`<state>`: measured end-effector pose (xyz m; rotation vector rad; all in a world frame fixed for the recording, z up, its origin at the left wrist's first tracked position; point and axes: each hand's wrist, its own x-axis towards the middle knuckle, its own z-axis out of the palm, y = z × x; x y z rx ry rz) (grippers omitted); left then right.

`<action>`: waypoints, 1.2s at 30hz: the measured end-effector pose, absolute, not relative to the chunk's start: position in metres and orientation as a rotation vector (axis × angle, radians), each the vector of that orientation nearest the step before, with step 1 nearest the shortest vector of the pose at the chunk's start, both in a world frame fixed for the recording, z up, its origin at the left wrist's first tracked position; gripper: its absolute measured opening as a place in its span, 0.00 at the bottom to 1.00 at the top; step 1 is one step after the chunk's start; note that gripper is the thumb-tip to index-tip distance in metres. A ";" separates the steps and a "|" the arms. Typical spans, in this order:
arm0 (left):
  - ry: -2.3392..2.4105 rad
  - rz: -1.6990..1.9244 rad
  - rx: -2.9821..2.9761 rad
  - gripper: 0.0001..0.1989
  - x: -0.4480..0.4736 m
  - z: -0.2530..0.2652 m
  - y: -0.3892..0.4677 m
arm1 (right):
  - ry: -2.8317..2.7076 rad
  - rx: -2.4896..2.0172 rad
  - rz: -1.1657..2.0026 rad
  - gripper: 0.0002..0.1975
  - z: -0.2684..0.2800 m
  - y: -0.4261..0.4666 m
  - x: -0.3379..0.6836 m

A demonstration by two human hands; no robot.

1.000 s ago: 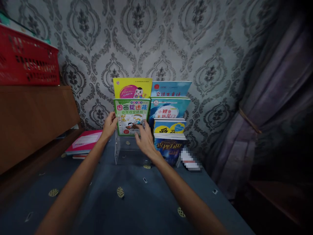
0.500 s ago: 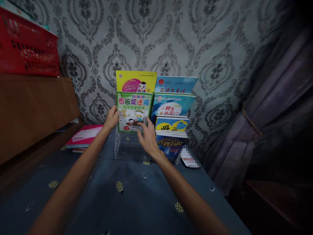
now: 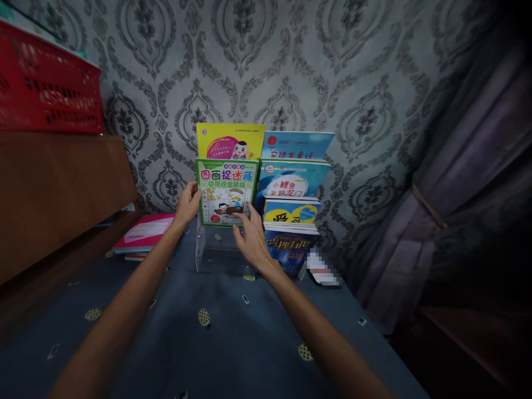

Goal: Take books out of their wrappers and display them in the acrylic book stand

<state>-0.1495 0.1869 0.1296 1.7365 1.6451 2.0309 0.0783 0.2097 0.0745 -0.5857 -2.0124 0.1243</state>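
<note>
A green-bordered picture book (image 3: 226, 192) stands upright in a clear acrylic display stand (image 3: 218, 260). Fingers of my left hand (image 3: 188, 204) are bent against the book's left edge; their tips are partly hidden. My right hand (image 3: 252, 235) is at the lower right of the cover, fingers apart, the index finger reaching over the front. Behind the picture book rises a yellow book (image 3: 230, 139). In tiers on the right half stand a light-blue book (image 3: 299, 145), a teal book (image 3: 305, 180), a yellow-and-blue book (image 3: 291, 212) and a dark-blue book (image 3: 286, 256).
Pink-covered books (image 3: 145, 233) lie stacked at the left on the dark-blue patterned cloth (image 3: 233, 354). A red basket (image 3: 50, 83) sits on a brown wooden cabinet (image 3: 62, 194). At the stand's right lies a blurred-out object (image 3: 323, 269). A tied purple curtain (image 3: 415, 249) hangs at the right.
Both hands keep nearly the same places at the picture book, which has shifted very slightly left and down in view. The whole view has moved a little.
</note>
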 end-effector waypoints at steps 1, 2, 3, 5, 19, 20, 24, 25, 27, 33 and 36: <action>1.654 2.028 1.737 0.10 -0.150 0.130 0.186 | -2.012 -0.587 0.127 0.17 0.074 0.210 0.079; 1.659 2.023 1.740 0.10 -0.149 0.131 0.186 | -2.013 -0.589 0.129 0.17 0.074 0.209 0.079; 1.660 2.016 1.743 0.11 -0.149 0.131 0.185 | -2.013 -0.589 0.131 0.17 0.074 0.209 0.079; 1.655 2.001 1.756 0.12 -0.149 0.132 0.182 | -2.013 -0.585 0.135 0.17 0.074 0.209 0.080; 1.602 1.988 1.774 0.11 -0.147 0.129 0.172 | -2.037 -0.588 0.169 0.17 0.073 0.207 0.084; 1.603 1.981 1.777 0.12 -0.148 0.129 0.172 | -2.038 -0.587 0.173 0.17 0.072 0.208 0.084; 1.603 1.955 1.814 0.13 -0.150 0.126 0.171 | -2.042 -0.589 0.186 0.18 0.069 0.209 0.085; 1.610 1.957 1.812 0.12 -0.150 0.126 0.171 | -2.043 -0.589 0.190 0.18 0.067 0.209 0.085; 1.621 1.966 1.796 0.12 -0.150 0.124 0.169 | -2.044 -0.588 0.196 0.18 0.065 0.209 0.086; 1.559 1.995 1.745 0.12 -0.148 0.122 0.163 | -2.057 -0.605 0.215 0.18 0.060 0.207 0.088; 1.577 2.001 1.690 0.13 -0.150 0.121 0.162 | -2.062 -0.615 0.229 0.17 0.058 0.204 0.089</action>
